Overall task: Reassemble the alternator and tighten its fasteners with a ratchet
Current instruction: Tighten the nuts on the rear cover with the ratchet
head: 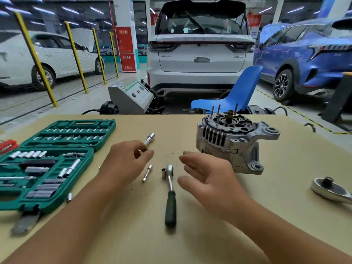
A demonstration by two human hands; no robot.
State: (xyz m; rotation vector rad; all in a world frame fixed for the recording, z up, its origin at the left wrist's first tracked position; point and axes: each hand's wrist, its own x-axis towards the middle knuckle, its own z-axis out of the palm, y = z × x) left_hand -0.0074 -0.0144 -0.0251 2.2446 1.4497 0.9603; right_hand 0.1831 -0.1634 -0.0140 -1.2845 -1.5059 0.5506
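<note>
The left hand [126, 159] pinches a socket extension [149, 139] in curled fingers; the right hand [205, 175] hovers spread and empty above the small ratchet [170, 189]. This looks like tool assembly, so next the extension must meet the ratchet's drive. The alternator [231, 141] stands just beyond, studs up.

Two ratchets [170, 189] [331, 189], one alternator [231, 143]

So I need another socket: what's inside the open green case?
The green case holds rows of sockets, extension bars and a dark block in moulded slots. Sizes are unreadable, and its near edge hides some slots.
</note>
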